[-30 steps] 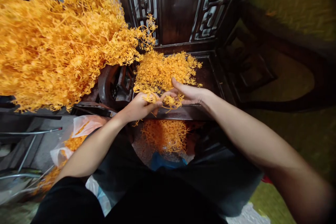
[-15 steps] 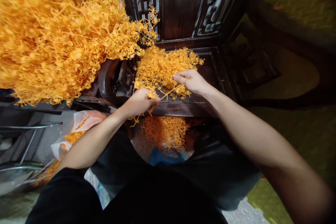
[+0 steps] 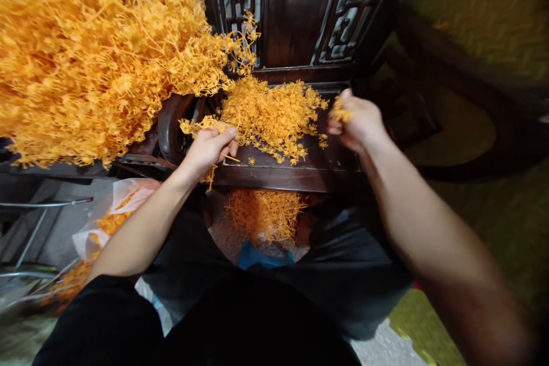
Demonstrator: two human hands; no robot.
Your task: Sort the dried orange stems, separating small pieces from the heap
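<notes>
My left hand is closed around an orange plastic flower stem, whose thin end pokes out past the fingers. To the right, my right hand is closed on small orange plastic florets, raised above the bench and somewhat blurred. Between the two hands, a heap of loose orange florets lies on the dark wooden bench seat. A few single florets are scattered at the heap's front and right edges.
A large mass of orange branching stems fills the upper left, over the bench's curved armrest. Bare orange stems sit low between my knees, above something blue. A plastic bag holds orange pieces. The carved backrest rises behind.
My right hand has moved right and up, away from the left hand, with florets in it. My left hand has shifted slightly left and up with the stem.
</notes>
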